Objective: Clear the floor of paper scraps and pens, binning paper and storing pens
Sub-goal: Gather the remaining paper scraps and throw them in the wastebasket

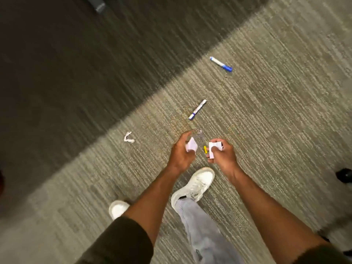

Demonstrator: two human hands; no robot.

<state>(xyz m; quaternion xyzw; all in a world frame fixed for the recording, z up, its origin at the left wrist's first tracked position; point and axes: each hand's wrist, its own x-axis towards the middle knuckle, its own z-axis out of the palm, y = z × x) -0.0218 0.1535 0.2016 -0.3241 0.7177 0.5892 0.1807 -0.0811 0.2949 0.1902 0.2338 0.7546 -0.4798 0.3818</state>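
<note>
My left hand (181,151) is closed around a white paper scrap (191,145). My right hand (222,153) grips another white paper scrap (214,146), and something small and yellow (205,149) shows between the hands. On the carpet ahead lies a white marker with a blue end (197,109), just beyond my hands. A second white marker with a blue cap (221,64) lies farther off to the right. A crumpled white paper scrap (129,138) rests on the carpet to the left of my left hand.
Grey striped carpet (276,111) covers the floor, with a dark shadowed band (66,73) across the upper left. My white shoes (194,185) stand below the hands. A dark object (343,175) sits at the right edge, and a grey furniture foot (98,5) at the top.
</note>
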